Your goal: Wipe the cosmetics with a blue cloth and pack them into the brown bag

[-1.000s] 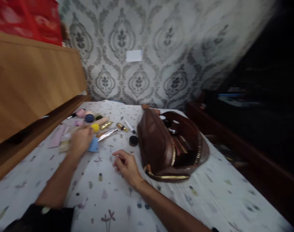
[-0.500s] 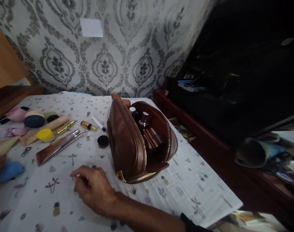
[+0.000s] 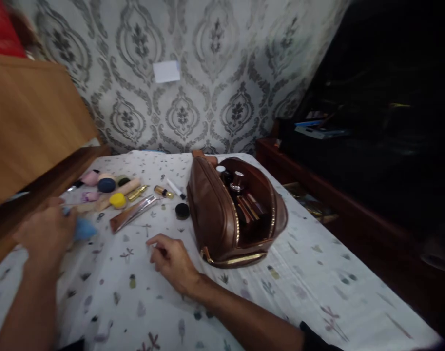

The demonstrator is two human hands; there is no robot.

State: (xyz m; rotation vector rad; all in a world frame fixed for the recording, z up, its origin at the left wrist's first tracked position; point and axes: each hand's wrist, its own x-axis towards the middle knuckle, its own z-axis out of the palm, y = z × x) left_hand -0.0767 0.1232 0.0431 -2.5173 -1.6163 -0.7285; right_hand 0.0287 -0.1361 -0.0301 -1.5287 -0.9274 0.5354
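My left hand (image 3: 48,229) is blurred over the left of the table, its fingers closed around a soft-looking blue item (image 3: 85,229) whose kind I cannot make out. My right hand (image 3: 174,261) rests on the cloth with loosely bent fingers, holding nothing visible. Beside it, a brown leather makeup bag (image 3: 215,209) stands unzipped, with slim tubes (image 3: 249,207) and a silver-capped bottle (image 3: 237,181) inside. Between the hands and the wall lie a metallic squeeze tube (image 3: 132,213), a round black-lidded pot (image 3: 182,211), a yellow-capped item (image 3: 117,200) and a gold tube (image 3: 138,192).
More cosmetics sit in a cluster at the left, among them a dark blue round jar (image 3: 106,184) and a pink item (image 3: 90,177). A white pen-like tube (image 3: 176,188) lies near the bag. A wooden panel (image 3: 35,107) borders the left; patterned wallpaper (image 3: 182,112) rises behind.
The view has swung left and back, bringing my left hand and forearm into sight over the blue item. My right hand keeps its place beside the bag in much the same pose.
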